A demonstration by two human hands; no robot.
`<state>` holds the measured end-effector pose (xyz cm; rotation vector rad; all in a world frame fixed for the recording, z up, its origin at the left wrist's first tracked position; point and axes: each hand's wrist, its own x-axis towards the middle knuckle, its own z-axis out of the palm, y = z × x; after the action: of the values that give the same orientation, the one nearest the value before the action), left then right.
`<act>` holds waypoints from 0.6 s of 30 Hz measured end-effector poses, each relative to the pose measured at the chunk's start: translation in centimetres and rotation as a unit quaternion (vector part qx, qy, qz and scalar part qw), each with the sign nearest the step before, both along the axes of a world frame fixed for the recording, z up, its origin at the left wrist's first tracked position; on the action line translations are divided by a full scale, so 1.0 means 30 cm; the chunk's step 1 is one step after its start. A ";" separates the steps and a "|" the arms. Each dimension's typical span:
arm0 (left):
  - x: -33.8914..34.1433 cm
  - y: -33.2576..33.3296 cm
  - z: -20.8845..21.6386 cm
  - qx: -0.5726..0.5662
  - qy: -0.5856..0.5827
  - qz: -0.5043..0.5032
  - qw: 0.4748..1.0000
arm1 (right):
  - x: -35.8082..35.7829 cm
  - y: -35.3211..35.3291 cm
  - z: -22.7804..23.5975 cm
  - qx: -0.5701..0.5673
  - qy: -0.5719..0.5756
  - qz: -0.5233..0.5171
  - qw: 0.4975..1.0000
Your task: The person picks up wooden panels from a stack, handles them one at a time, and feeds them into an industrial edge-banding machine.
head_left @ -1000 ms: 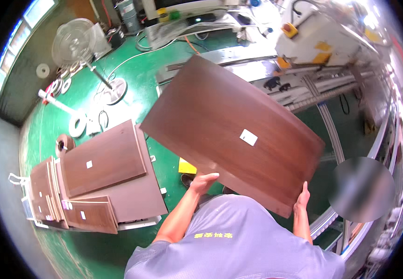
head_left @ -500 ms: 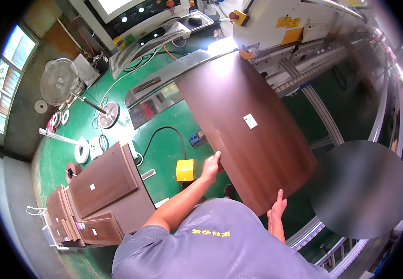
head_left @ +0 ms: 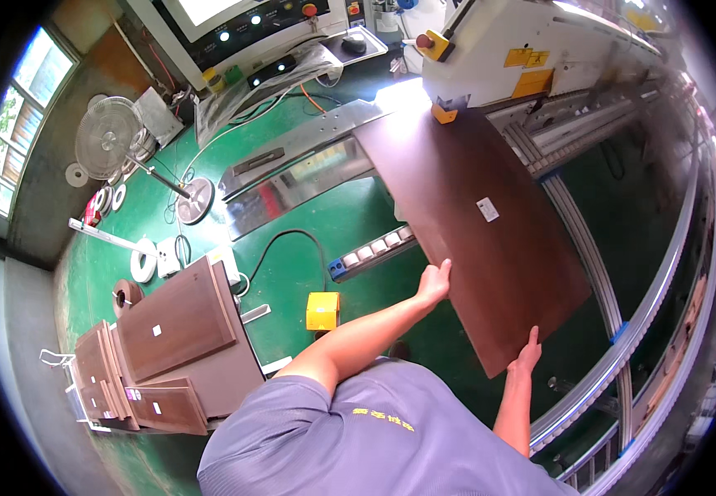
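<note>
A large dark brown board with a small white label lies between my hands and the machine. My left hand is closed on its left long edge, thumb on top. At the near end, close to the right corner, my right hand grips the edge with its thumb up and its fingers hidden beneath. The board's far end lies on the metal machine table, beside an orange-tipped part of the machine.
Brown boards are stacked at the left. A yellow box and a standing fan are on the green floor. A roller strip sticks out left of the board. Curved metal rails run along the right; a control panel stands behind.
Both hands have moved right with the board, its far end now against the machine's side. More of the roller strip shows on its left. The round dark blur at the right is gone.
</note>
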<state>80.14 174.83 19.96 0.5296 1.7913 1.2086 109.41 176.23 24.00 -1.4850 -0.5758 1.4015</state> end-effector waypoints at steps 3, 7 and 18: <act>0.071 0.157 -0.012 -0.015 0.067 0.007 0.998 | 0.076 0.146 -0.036 0.008 0.039 0.018 0.999; 0.065 0.292 0.005 -0.012 -0.022 -0.048 0.999 | 0.156 0.348 -0.104 -0.020 0.009 0.049 0.999; -0.564 -0.710 -0.005 -0.052 0.170 -0.186 0.966 | 0.385 0.008 -0.523 -0.442 0.261 0.373 0.773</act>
<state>63.21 153.53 19.81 1.0106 1.9118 0.7937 120.96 176.48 8.31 -1.4531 -0.0949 2.8870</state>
